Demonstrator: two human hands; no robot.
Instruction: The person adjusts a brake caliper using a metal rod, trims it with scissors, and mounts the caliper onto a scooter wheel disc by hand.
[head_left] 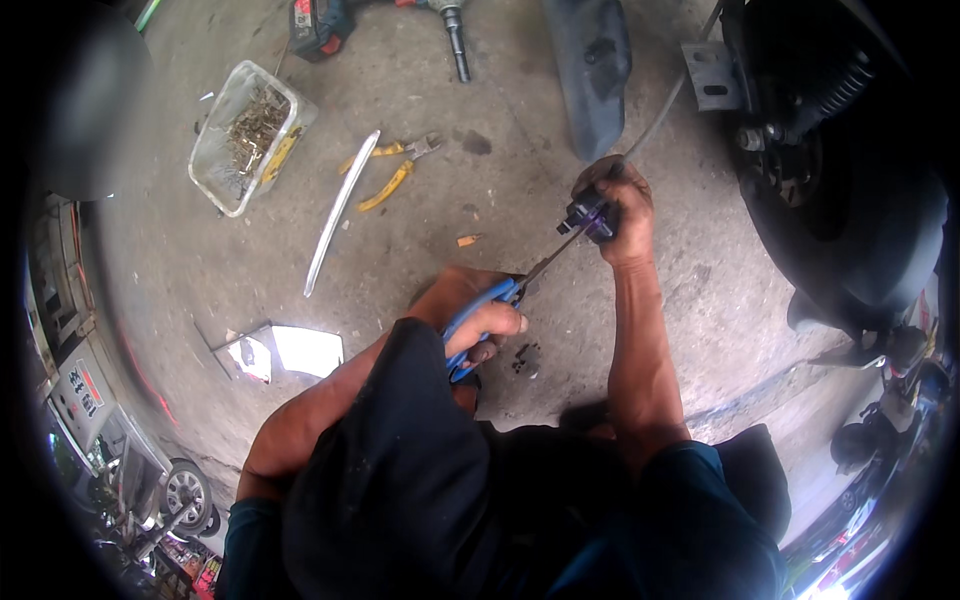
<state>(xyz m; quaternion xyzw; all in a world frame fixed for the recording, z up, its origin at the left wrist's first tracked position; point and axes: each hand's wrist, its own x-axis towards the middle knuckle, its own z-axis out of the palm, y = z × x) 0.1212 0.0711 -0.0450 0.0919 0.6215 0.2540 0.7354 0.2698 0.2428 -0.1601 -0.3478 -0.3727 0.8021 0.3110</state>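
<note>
My left hand (492, 318) is wrapped around the blue handles of long-nose pliers (538, 270). Their slim jaws point up and right, with the tips at a black plastic connector (590, 216) that has a purple part. That connector sits in my right hand (630, 215), gripped between thumb and fingers. From the top of this hand a grey cable (660, 118) runs up and right. Whether the plier tips are inside the connector or only against it, I cannot tell. Below the pliers, a small dark part (527, 358) lies on the concrete floor.
Yellow-handled pliers (385, 190) and a silver strip (340, 218) lie left of centre. Beyond them stand a clear tub (205, 180) of small metal pieces and a power tool (456, 45). A grey plastic panel (590, 85) lies ahead; a scooter wheel (860, 235) is at right.
</note>
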